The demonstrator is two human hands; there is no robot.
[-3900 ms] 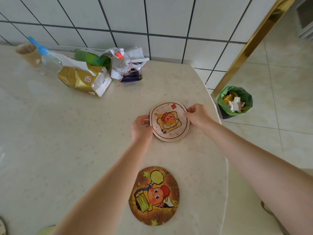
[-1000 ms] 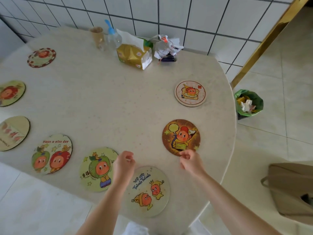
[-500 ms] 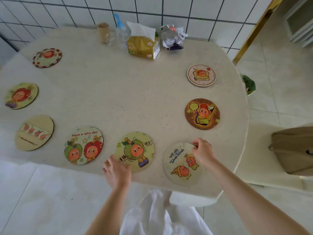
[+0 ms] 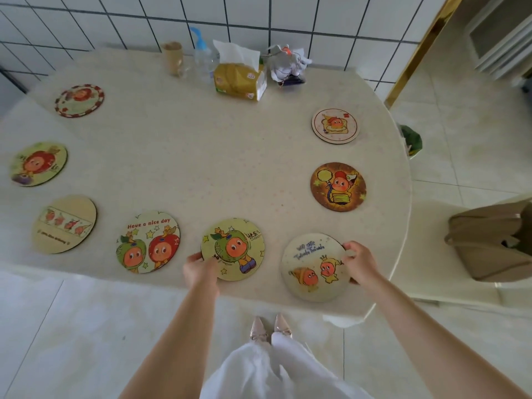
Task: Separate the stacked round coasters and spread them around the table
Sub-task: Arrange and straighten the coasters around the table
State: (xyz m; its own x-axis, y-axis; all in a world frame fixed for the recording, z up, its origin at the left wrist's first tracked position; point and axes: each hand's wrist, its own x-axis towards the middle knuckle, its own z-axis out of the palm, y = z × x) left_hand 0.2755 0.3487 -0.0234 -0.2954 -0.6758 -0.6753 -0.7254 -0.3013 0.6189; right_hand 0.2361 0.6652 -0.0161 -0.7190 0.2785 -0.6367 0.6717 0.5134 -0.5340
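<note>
Your left hand [image 4: 200, 269] rests at the near-left rim of the round yellow-green coaster printed with a green-hooded orange character [image 4: 232, 249], thumb lying on its face and the fingers curled at its edge; whether they pinch it or only touch it you cannot tell. Your right hand [image 4: 359, 262] grips the right rim of the pale round coaster with two small orange figures and blue lettering [image 4: 312, 267], fingers narrowed around its edge, and that coaster lies near the front edge of the cream speckled stone table [image 4: 201, 168]. The coasters lie singly, all apart from one another, in a loose ring: a "Have a nice day" coaster with a green and a red figure [image 4: 148, 241], a plain tan wooden coaster with a strip picture [image 4: 64, 224], a green coaster with a red figure [image 4: 39, 163], a red-rimmed coaster [image 4: 79, 100], a white coaster with a toast picture [image 4: 335, 126], and a dark brown coaster with a balloon figure [image 4: 338, 186]. A gold tissue pack [image 4: 240, 80] stands by the tiled wall.
</note>
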